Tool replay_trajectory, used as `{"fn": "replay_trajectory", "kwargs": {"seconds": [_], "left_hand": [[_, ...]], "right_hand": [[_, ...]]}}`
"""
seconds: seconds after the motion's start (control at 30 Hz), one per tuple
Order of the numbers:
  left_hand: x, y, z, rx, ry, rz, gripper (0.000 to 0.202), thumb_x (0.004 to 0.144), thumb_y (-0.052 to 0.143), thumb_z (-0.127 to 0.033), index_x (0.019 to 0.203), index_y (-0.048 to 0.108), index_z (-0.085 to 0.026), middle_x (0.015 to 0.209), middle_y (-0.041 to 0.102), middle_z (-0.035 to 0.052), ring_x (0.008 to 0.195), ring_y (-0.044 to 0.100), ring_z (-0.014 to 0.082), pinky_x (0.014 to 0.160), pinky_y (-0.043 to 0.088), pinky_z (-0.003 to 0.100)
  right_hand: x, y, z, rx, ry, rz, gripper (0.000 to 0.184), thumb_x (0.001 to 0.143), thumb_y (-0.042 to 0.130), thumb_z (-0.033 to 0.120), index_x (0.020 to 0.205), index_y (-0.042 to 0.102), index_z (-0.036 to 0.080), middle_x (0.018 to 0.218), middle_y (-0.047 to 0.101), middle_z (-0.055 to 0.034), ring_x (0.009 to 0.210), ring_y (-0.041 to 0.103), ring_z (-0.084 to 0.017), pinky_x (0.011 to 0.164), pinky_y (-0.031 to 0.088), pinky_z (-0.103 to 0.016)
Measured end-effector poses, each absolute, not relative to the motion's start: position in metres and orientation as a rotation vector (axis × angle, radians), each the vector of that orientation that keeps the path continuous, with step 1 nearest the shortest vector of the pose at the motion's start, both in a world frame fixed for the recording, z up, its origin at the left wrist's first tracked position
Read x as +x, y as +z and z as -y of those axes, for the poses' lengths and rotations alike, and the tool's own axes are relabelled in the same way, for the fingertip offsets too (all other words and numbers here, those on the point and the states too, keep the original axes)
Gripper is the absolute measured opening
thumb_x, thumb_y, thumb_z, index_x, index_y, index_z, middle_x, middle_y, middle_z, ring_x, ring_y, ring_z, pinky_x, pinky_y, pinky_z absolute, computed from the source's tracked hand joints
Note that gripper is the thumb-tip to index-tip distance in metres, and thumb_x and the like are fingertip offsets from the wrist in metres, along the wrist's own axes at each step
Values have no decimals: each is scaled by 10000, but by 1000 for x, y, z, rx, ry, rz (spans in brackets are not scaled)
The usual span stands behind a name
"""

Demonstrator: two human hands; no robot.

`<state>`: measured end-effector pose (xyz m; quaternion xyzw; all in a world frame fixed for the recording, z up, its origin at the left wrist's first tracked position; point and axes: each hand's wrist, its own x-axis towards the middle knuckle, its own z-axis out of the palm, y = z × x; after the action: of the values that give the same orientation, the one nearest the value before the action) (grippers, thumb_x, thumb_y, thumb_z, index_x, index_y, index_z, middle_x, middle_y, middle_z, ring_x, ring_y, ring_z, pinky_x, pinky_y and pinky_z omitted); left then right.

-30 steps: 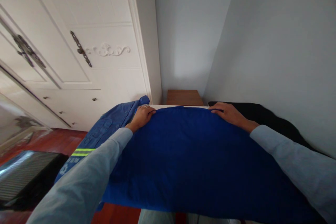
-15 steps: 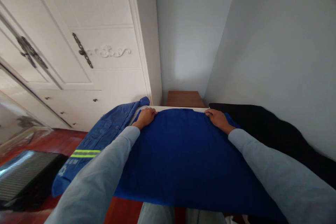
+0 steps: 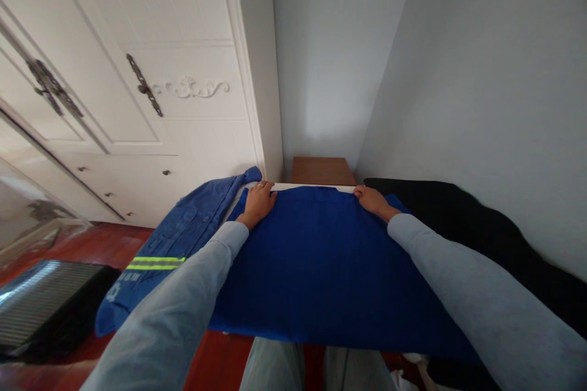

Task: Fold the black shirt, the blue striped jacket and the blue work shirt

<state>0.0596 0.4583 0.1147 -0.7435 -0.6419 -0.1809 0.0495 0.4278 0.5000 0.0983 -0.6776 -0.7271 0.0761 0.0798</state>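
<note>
A plain deep-blue garment (image 3: 334, 263) lies spread over a white-edged surface in front of me and hangs over its near edge. My left hand (image 3: 260, 201) is at the garment's far left corner, fingers curled over the edge with the thumb on the cloth. At the far right corner, my right hand (image 3: 370, 200) pinches the edge, its fingers closed. Against the left side rests a blue sleeve-like piece of workwear (image 3: 183, 223) with buttons, a yellow-green reflective stripe and pale lettering. Whether it joins the plain garment I cannot tell.
White wardrobe doors (image 3: 192, 30) with dark handles rise at the left. Behind the surface is a brown wooden box-like piece (image 3: 321, 170). A black curved headboard-like shape (image 3: 440, 214) runs along the right wall. On the red floor (image 3: 117, 244) lies a dark ribbed case (image 3: 50, 299).
Both hands have shifted slightly, the right one a little leftward along the far edge. The garment's near edge has risen toward the surface, and the striped piece has moved a little.
</note>
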Motion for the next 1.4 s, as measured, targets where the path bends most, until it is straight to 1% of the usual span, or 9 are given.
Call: {"fn": "replay_trajectory", "kwargs": {"seconds": [0.2, 0.33, 0.5, 0.63, 0.77, 0.9, 1.03, 1.27, 1.4], "left_hand": [[57, 126, -395, -2659, -411, 1530, 642, 999, 354, -565, 1511, 417, -183, 1607, 326, 132, 1523, 277, 266, 1255, 274, 480], [41, 120, -328, -2778, -324, 1341, 676, 1003, 308, -591, 1575, 300, -231, 1650, 215, 85, 1561, 147, 245, 1273, 219, 488], [8, 95, -264, -2733, -257, 1307, 674, 992, 369, -583, 1574, 296, -252, 1623, 277, 81, 1532, 255, 238, 1242, 303, 449], [-20, 81, -244, -2589, -240, 1411, 653, 997, 347, -580, 1549, 358, -231, 1585, 361, 83, 1501, 333, 232, 1232, 322, 448], [-44, 79, -231, -2517, -246, 1455, 652, 994, 347, -589, 1535, 385, -226, 1575, 377, 74, 1496, 341, 233, 1227, 334, 456], [-58, 73, -217, -2430, -293, 1532, 648, 998, 329, -585, 1513, 431, -204, 1571, 376, 101, 1460, 405, 240, 1185, 401, 433], [-55, 61, -209, -2338, -385, 1541, 686, 976, 367, -608, 1500, 459, -175, 1566, 382, 141, 1455, 408, 285, 1181, 402, 474], [-48, 53, -206, -2323, -476, 1524, 690, 966, 401, -608, 1499, 459, -174, 1560, 400, 148, 1458, 403, 292, 1189, 394, 489], [-48, 55, -203, -2313, -467, 1503, 698, 968, 399, -605, 1502, 450, -158, 1564, 392, 151, 1460, 400, 292, 1182, 403, 494]], "right_hand": [[419, 113, -466, -1860, 25, 2252, 439, 979, 459, 281, 1372, 552, 108, 1366, 558, -197, 1245, 547, -283, 1074, 421, -413], [409, 125, -405, -1411, -191, 2380, 464, 1015, 409, 360, 1394, 558, 138, 1472, 492, -165, 1391, 443, -290, 1214, 278, -524], [401, 115, -333, -985, 50, 2716, 555, 1012, 410, 545, 1452, 535, 231, 1556, 414, -96, 1478, 351, -253, 1259, 220, -521], [425, 101, -330, -1309, 263, 2736, 673, 1005, 340, 616, 1526, 445, 202, 1590, 343, -125, 1504, 299, -277, 1249, 232, -539], [465, 98, -348, -1612, 259, 2690, 716, 1013, 264, 609, 1570, 358, 170, 1618, 268, -133, 1529, 227, -276, 1260, 189, -528], [481, 102, -357, -1808, 216, 2685, 729, 1005, 259, 603, 1573, 349, 156, 1627, 235, -133, 1534, 199, -288, 1248, 194, -549], [449, 110, -357, -2008, 151, 2581, 767, 1000, 277, 606, 1507, 446, 56, 1576, 315, -225, 1497, 286, -351, 1215, 248, -582], [298, 112, -363, -1246, 190, 2779, 677, 1011, 332, 601, 1490, 492, 149, 1570, 367, -166, 1500, 302, -299, 1241, 234, -519], [223, 107, -386, -1094, 252, 2815, 608, 1026, 386, 522, 1451, 528, 112, 1527, 430, -177, 1455, 381, -275, 1225, 289, -439]]}}
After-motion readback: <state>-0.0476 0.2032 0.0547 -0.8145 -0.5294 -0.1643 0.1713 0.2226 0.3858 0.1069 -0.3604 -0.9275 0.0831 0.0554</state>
